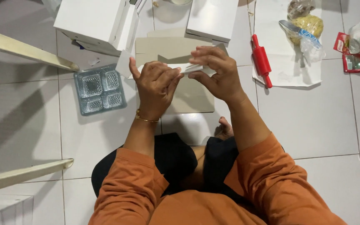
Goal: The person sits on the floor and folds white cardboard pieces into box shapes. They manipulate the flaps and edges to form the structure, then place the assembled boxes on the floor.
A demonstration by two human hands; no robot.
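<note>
My left hand point(155, 85) and my right hand point(215, 73) both grip a flat piece of white and beige cardboard point(176, 52), a box blank, held above the tiled floor in front of me. My fingers pinch a folded white flap point(188, 68) between the two hands. A gold bracelet point(144, 118) circles my left wrist. My orange sleeves fill the bottom of the view. I sit on the floor with one foot point(225, 129) showing below the cardboard.
A clear plastic tray point(99, 89) with several compartments lies left of my hands. Assembled white boxes point(96, 23) point(213, 18) stand behind. A red rolling pin point(261, 60) lies on white paper point(286, 66) at right, beside dough in plastic point(307, 25) and packets point(355, 50).
</note>
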